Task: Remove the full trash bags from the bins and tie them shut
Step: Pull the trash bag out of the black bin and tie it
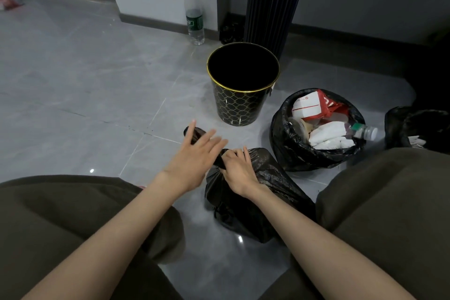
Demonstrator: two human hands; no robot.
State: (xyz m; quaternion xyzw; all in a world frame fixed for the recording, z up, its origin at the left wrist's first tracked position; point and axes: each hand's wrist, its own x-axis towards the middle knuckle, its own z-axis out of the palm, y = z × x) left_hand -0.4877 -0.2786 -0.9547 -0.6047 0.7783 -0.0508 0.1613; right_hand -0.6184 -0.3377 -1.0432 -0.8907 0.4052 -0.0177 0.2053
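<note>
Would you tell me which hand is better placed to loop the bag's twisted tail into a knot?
Probably left: the left hand is open at the tail, while the right hand grips the bag neck.

- I count one bin (239,107), black with a gold rim.
- I count three black trash bags for certain: a gathered bag (243,214), an open bag (287,143) and an edge bag (399,124) cut off at the right.
- One dark bundle (231,31) by the wall may be a fourth; I cannot tell.
- Two plastic bottles: an upright bottle (194,14) and a lying bottle (364,131).
- Two hands: left hand (194,161), right hand (239,170).
</note>
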